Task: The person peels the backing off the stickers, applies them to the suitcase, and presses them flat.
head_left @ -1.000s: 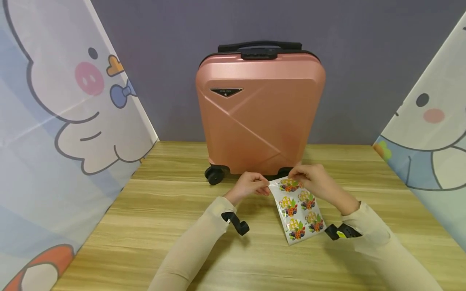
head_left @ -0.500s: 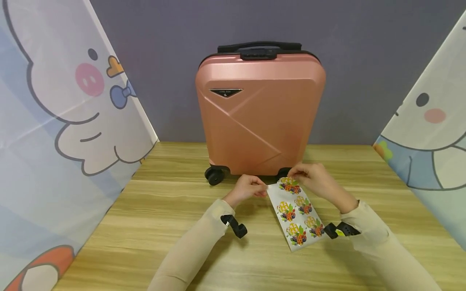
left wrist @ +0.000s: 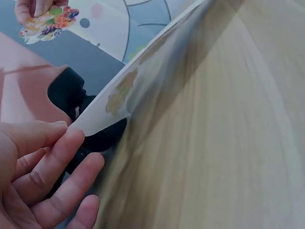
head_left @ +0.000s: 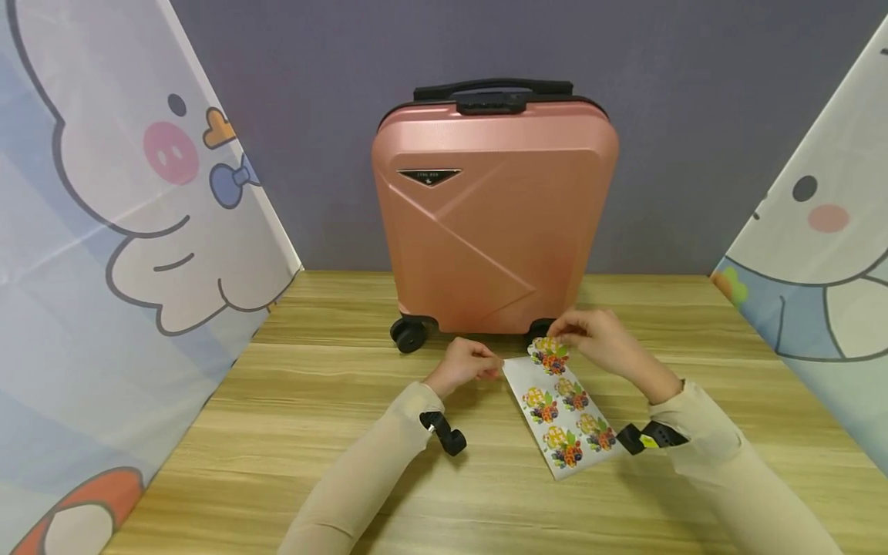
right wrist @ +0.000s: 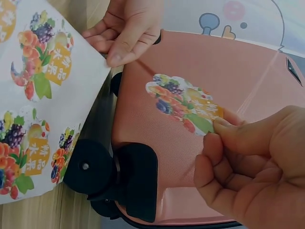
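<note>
My left hand (head_left: 463, 364) pinches a corner of a white sticker sheet (head_left: 518, 375) between thumb and forefinger. Several fruit stickers in orange, purple and green are on the sheet, which slants down toward the table's front. In my right hand (head_left: 602, 341) a single fruit sticker (right wrist: 181, 102) is pinched by its edge, detached from the sheet. The right wrist view shows this sticker in front of the suitcase's pink shell, with orange lettering near my thumb. From the left wrist view, the sheet (left wrist: 97, 112) appears nearly edge-on, held at its corner.
A pink hard-shell suitcase (head_left: 496, 231) stands upright behind both hands, with a black handle (head_left: 494, 89) on top and black wheels (head_left: 408, 334) below. It stands on a wood-grain table (head_left: 333, 370) before a grey back wall (head_left: 312, 139). Cartoon-printed panels (head_left: 90, 231) flank it.
The top sticker has come off the sheet and is now apart from it in my right hand. My left hand has shifted slightly left and down with the sheet.
</note>
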{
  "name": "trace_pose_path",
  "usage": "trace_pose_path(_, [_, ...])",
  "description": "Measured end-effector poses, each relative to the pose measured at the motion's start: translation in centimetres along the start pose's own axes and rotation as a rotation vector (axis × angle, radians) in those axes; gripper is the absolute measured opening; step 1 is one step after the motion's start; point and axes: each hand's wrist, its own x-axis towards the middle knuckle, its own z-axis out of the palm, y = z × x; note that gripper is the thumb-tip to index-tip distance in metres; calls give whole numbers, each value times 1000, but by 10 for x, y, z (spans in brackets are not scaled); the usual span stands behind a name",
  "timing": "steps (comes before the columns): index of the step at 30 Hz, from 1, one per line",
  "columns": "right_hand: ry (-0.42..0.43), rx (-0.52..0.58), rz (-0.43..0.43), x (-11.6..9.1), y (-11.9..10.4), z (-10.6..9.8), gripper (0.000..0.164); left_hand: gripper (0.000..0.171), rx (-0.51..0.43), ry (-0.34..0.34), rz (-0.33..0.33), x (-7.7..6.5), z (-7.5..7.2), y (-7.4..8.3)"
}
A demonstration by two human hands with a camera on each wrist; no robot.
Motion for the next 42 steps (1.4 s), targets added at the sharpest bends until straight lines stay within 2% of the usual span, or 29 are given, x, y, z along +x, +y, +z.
trace_pose_path(4, [-29, 4, 14, 1, 0, 0, 12, 14, -20, -6, -6, 0, -1, -3])
trace_pose_path(11, [-28, 9, 14, 2, 2, -2, 12, 19, -31, -35, 27, 0, -3, -12])
trace_pose_path(16, [-26, 39, 35, 2, 2, -4, 12, 24, -21, -71, 19, -2, -7, -12])
trace_pose_path(19, [-29, 57, 51, 2, 1, -4, 12, 27, -35, -69, 32, -3, -8, -11])
trace_pose_path(23, [-17, 71, 60, 3, -2, -6, 12, 29, -119, -69, 68, -5, -3, -3])
trace_pose_path(30, [-6, 84, 71, 6, -3, -5, 13, 29, -387, -78, 132, -11, 11, 17])
trace_pose_path(33, [-9, 101, 76, 7, -4, -5, 13, 28, -468, -73, 143, -13, 16, 23])
trace_pose_path(42, [5, 124, 82, 10, -6, -3, 13, 29, -579, -51, 146, -15, 26, 33])
